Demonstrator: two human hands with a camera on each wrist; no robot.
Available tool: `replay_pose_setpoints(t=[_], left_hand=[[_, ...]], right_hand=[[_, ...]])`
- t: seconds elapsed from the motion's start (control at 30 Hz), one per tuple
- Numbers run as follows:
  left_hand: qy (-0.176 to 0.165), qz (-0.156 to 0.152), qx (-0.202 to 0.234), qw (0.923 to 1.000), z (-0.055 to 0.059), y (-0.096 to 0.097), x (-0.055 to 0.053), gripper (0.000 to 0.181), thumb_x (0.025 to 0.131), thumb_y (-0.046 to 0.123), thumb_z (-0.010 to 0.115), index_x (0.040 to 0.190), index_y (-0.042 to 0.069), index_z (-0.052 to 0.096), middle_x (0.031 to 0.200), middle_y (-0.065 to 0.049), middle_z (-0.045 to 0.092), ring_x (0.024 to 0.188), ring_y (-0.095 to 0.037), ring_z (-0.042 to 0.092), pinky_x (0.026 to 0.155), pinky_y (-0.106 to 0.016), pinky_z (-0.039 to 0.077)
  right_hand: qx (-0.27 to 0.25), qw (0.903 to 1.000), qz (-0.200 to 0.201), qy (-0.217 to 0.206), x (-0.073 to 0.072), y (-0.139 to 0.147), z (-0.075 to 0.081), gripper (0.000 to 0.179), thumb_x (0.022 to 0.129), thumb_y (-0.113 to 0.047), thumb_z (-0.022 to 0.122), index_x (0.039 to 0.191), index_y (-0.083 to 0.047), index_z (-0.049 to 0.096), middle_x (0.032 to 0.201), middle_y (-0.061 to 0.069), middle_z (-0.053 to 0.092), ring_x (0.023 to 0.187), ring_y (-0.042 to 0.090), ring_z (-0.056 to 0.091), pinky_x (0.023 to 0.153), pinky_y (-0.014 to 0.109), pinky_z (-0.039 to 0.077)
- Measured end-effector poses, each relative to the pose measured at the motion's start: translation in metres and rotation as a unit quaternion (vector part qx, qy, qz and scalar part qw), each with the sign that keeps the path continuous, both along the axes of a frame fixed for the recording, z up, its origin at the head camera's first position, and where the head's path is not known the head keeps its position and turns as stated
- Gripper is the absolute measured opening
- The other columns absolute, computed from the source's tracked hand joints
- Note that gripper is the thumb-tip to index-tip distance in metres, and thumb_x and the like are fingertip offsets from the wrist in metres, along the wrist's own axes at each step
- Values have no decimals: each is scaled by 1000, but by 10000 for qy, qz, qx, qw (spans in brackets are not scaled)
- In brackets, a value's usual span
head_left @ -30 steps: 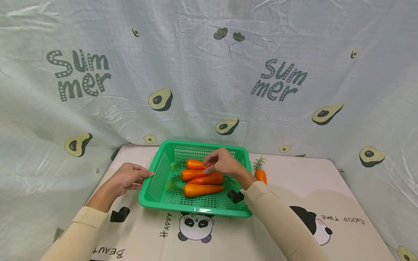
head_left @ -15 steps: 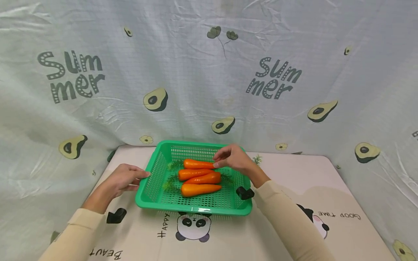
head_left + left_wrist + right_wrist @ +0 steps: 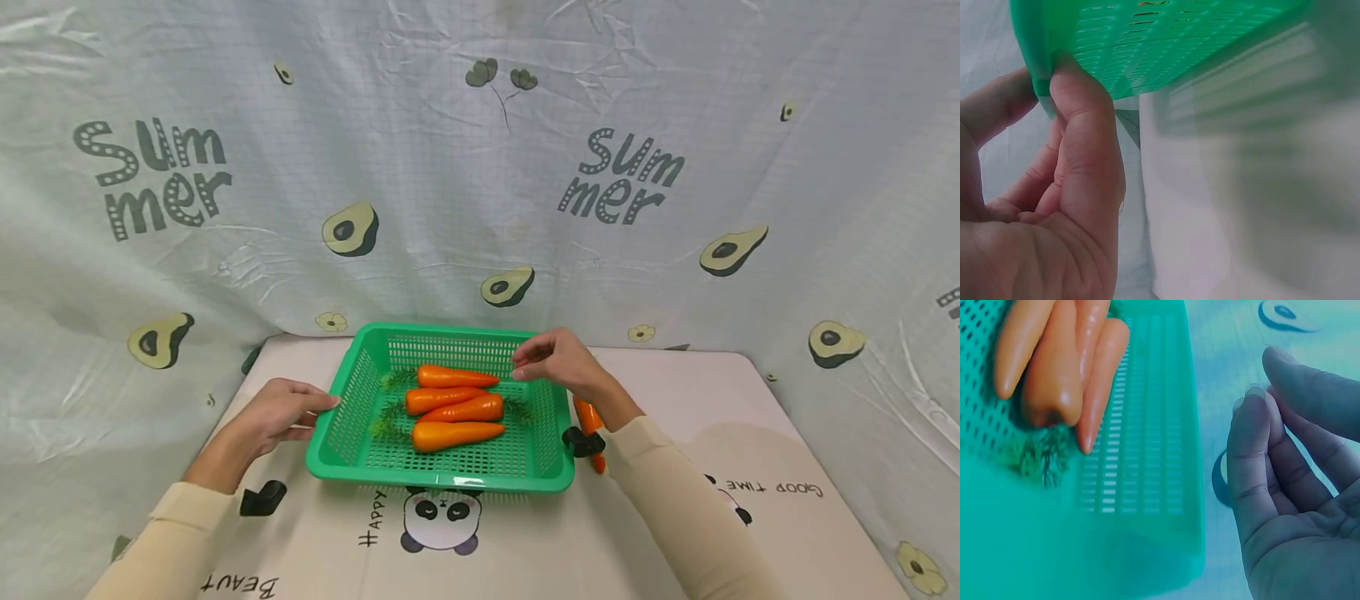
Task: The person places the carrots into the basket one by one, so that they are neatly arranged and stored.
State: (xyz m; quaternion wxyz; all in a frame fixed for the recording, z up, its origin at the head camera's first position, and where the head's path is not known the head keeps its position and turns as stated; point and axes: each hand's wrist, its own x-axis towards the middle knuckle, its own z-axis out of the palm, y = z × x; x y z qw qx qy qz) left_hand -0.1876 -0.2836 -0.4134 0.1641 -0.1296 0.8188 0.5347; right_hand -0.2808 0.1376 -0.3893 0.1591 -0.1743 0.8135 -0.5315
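Observation:
A green plastic basket (image 3: 450,481) with slotted walls sits on the table. Several orange carrots with leafy green tops lie in it side by side. The rearmost carrot (image 3: 453,377) and the front carrot (image 3: 456,435) both point right, while a middle carrot (image 3: 480,408) has its leaves on the right. My left hand (image 3: 279,415) pinches the basket's left rim between thumb and finger, as the left wrist view shows. Over the basket's right back corner hovers my right hand (image 3: 562,364), fingers loosely bent, nothing between them. The right wrist view shows its fingertips (image 3: 1250,415) apart from the carrots.
Outside the basket, another carrot (image 3: 589,415) lies on the table to the right, partly hidden by the right wrist and its black wrist piece (image 3: 583,442). A pale printed cloth (image 3: 435,167) hangs behind the table. Panda drawings (image 3: 442,521) mark the tabletop (image 3: 525,550).
My right hand has moved right, away from the rearmost carrot, which now shows in full. My left hand keeps its hold on the rim. The whole head view has shifted slightly.

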Motion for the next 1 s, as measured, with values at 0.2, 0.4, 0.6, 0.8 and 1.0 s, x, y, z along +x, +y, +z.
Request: replay_pose_setpoints(t=[0.2,0.4,0.6,0.8,1.0], left_hand=[[-4,-8,2,10000,1,0,0,40,100,23,70,122,-10,66,93,-2,72,83,-14,72,72,-31,64],[-52,3,-30,10000,1,0,-1,41,100,24,70,123,-10,66,93,-2,72,83,-14,71,72,-31,64],[-44,-10,-74,10000,2,0,-2,42,100,25,70,124,-10,66,95,-3,71,84,-14,70,72,-31,64],[-55,-26,-87,9999,0,-1,0,41,101,25,70,123,-9,67,94,-1,71,84,-15,70,72,-30,64],[-10,-53,-34,10000,-4,-3,-2,41,101,25,70,122,-9,67,91,0,72,82,-14,71,71,-29,64]], right_hand=[[-43,10000,-67,-55,-2,16,-4,23,87,-5,82,108,3,76,94,1,76,87,15,71,90,40,62],[-82,9999,-131,-74,-3,27,-5,24,88,-5,81,109,3,75,93,0,75,87,18,69,87,37,61],[53,9995,-287,-86,-4,40,-8,30,89,-8,82,114,6,73,95,-1,75,91,17,69,84,31,59],[-84,9995,-268,-113,-3,54,-12,35,89,-7,80,117,12,70,97,-1,76,89,15,70,85,30,60],[-231,9989,-412,-39,-2,67,-20,31,88,-5,81,113,11,71,93,-1,77,84,13,71,81,26,61]])
